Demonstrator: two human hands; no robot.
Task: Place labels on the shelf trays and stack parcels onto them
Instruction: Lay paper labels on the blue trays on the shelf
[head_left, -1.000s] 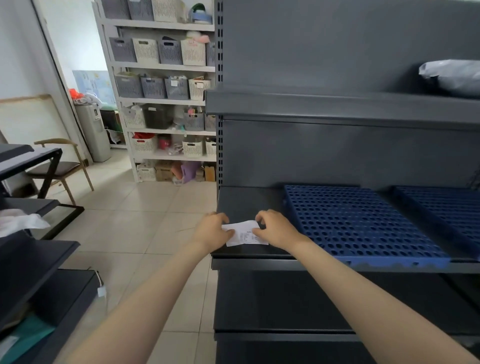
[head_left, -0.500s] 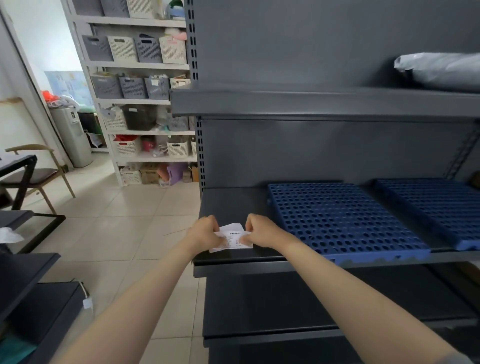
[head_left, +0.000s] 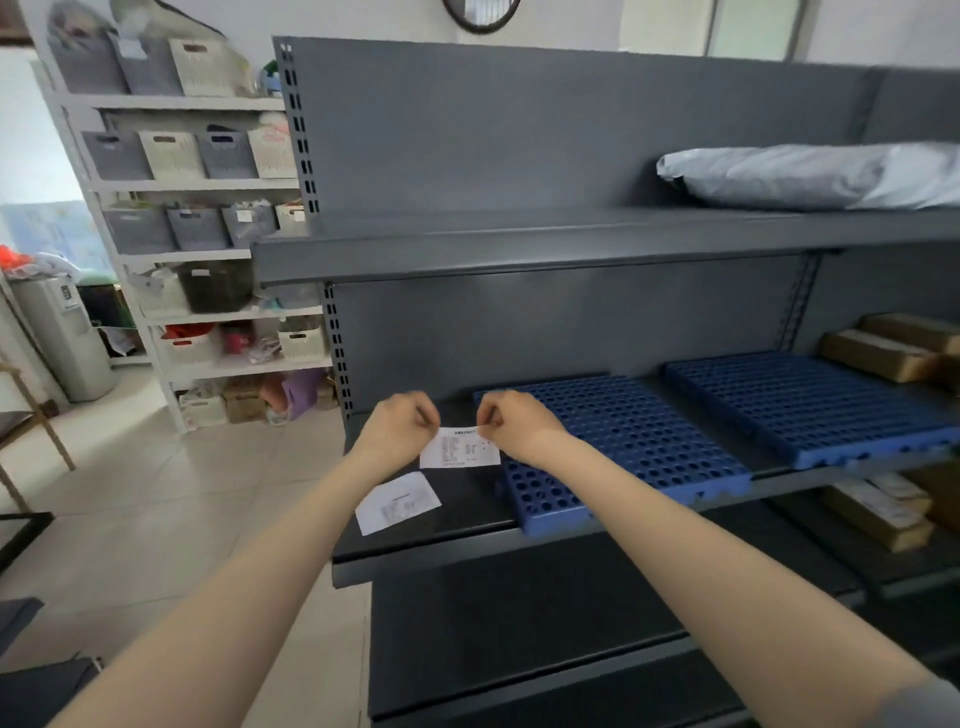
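**Label lifted clear, nearest tray next**

Since a moment ago both hands have risen off the front edge of the dark grey metal shelf (head_left: 467, 512), and the single paper I held there is now two pieces. My left hand (head_left: 397, 426) and right hand (head_left: 511, 423) each pinch a top corner of the small white printed label (head_left: 460, 448). It hangs flat between them, over the left edge of the nearest blue perforated plastic tray (head_left: 618, 447). I hold it only by the corners, I'd say to keep it taut and my fingers off the rest of it.

A plain white sheet with faint print (head_left: 397, 501) lies flat near the shelf's front left corner, probably the backing, dropped out of the way.

A second blue perforated tray (head_left: 800, 405) sits to the right of the first on the same shelf, apart from it and bare. Brown cardboard boxes (head_left: 878, 353) wait at the shelf's far right end. A grey plastic-bagged parcel (head_left: 779, 174) lies on the right half of the upper grey shelf (head_left: 467, 244).

No label is on either tray yet, so my next job is pressing this one down squarely.
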